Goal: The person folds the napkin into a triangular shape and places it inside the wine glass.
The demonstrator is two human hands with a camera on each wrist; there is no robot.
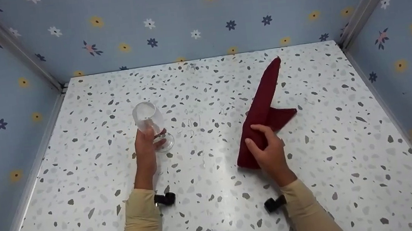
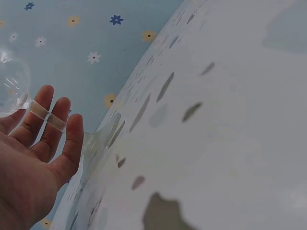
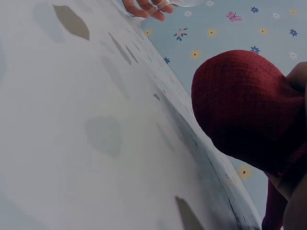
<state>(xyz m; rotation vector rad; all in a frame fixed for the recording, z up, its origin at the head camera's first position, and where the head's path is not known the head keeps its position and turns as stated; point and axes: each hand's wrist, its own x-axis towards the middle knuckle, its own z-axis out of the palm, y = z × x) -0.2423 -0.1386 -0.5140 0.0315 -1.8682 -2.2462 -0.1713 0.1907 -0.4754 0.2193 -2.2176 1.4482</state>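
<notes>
On the left side of the table, my left hand [image 1: 145, 149] holds a clear stemmed glass [image 1: 155, 121], its bowl up. In the left wrist view the stem [image 2: 47, 116] passes across the fingers, with the foot [image 2: 100, 143] close to the tabletop. My right hand [image 1: 271, 155] grips a dark red cloth napkin [image 1: 261, 111] near its lower end, thumb and index finger lying over the front. The napkin is folded into a long pointed shape, with a smaller point sticking out right. Its rounded lower end [image 3: 242, 108] fills much of the right wrist view.
A white speckled table [image 1: 206, 192] lies under both hands. Blue flowered panels [image 1: 195, 17] enclose it at the back and on both sides, with grey metal posts [image 1: 370, 2] at the corners. Small black wrist cameras [image 1: 165, 199] stick out from the sleeves.
</notes>
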